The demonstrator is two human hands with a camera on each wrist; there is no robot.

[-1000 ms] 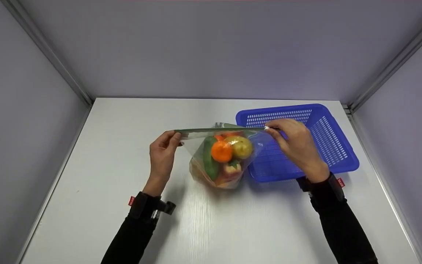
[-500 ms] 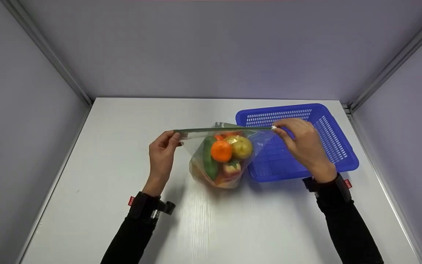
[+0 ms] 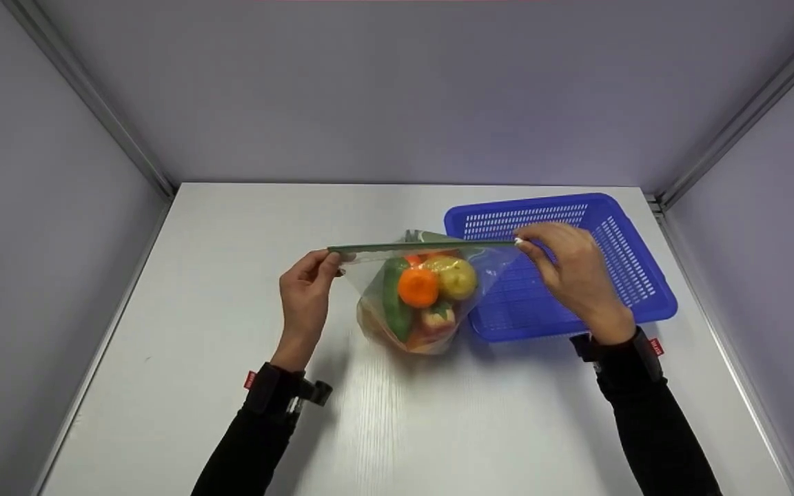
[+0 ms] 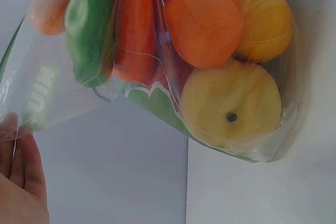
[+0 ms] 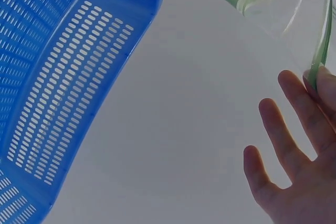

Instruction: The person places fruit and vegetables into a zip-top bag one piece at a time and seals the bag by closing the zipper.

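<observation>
A clear zip bag (image 3: 376,313) full of fruit and vegetables stands mid-table in the head view, its green zip strip (image 3: 431,245) pulled straight across the top. My left hand (image 3: 306,296) pinches the strip's left end between thumb and fingers. At the right end, my right hand (image 3: 569,275) pinches the corner by a small white slider (image 3: 519,241); its other fingers (image 5: 283,135) spread loosely in the right wrist view. Through the plastic show an orange fruit (image 4: 203,24), a round yellow fruit (image 4: 231,103), a long green vegetable (image 4: 92,30) and an orange carrot-like piece (image 4: 135,30).
A blue perforated basket (image 3: 628,269) stands at the right back of the white table (image 3: 231,275), partly behind the bag and under my right hand. Grey panels (image 3: 397,89) enclose the table at the back and sides.
My right hand has slid a little to the right with the white slider, to the far end of the strip, then stayed there. My left hand and the bag have barely moved.
</observation>
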